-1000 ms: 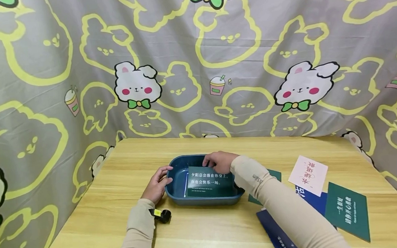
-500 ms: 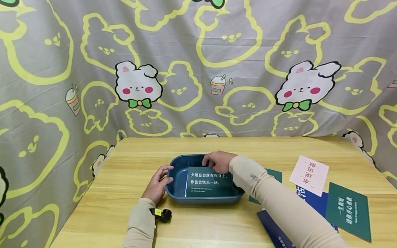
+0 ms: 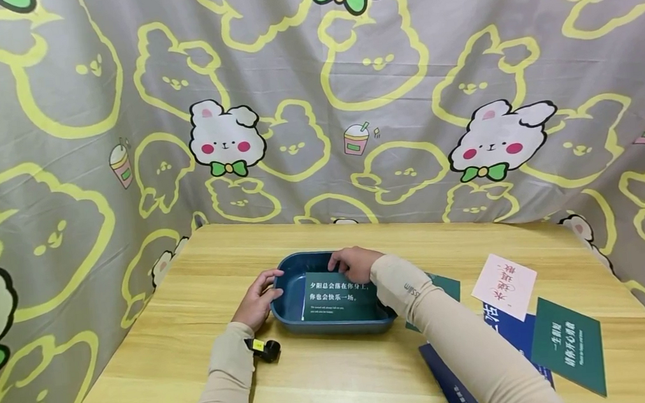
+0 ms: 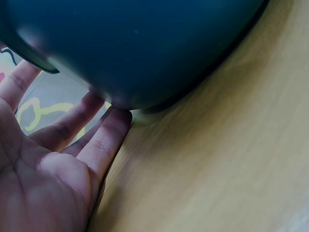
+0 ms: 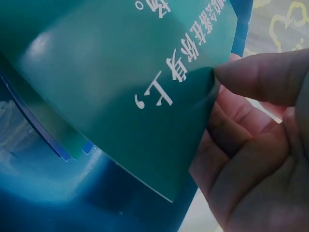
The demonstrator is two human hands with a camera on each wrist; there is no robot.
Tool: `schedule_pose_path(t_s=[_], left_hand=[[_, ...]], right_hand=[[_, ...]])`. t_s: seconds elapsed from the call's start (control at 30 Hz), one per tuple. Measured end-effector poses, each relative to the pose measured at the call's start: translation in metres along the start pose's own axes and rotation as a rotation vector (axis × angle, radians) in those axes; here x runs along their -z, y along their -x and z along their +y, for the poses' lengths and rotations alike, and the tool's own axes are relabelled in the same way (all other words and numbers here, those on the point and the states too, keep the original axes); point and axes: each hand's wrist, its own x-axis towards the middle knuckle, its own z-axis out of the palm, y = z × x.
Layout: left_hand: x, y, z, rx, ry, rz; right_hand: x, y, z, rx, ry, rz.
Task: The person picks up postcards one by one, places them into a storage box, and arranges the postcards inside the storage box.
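A dark teal plastic basin [image 3: 333, 326] stands on the wooden table. My left hand [image 3: 253, 303] holds its left end, with fingertips over the rim and others against the outer wall [image 4: 159, 43]. With thumb and fingers my right hand [image 3: 357, 264] pinches the edge of a green card [image 3: 331, 297] with white Chinese writing, inside the basin. In the right wrist view, the green card [image 5: 130, 111] is bent slightly upward at the thumb. Below it show the edges of other cards [image 5: 41, 130], green and blue, lying in the basin.
On the table's right side lie a pink card [image 3: 504, 287], a green card [image 3: 568, 345] and blue cards [image 3: 447, 379], some overlapping. Another green card [image 3: 445, 285] is partly covered by the right sleeve. A patterned grey curtain [image 3: 313, 100] hangs around the table [image 3: 327, 387].
Almost nothing differs. The head view shifts very slightly; both hands keep their places on the basin and the green card.
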Motion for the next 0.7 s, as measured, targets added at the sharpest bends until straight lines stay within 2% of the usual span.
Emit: schedule_pose_path(t_s=[0.23, 0.47, 0.7], left_hand=[[-0.001, 0.000, 0.001, 0.007, -0.008, 0.015], [0.001, 0.001, 0.001, 0.009, -0.003, -0.007], [-0.002, 0.007, 0.019, 0.024, 0.008, -0.020]], right_hand=[[-0.002, -0.001, 0.001, -0.028, 0.001, -0.004], [-0.004, -0.003, 0.001, -0.033, -0.030, -0.010], [-0.006, -0.003, 0.001, -0.025, -0.046, -0.022]])
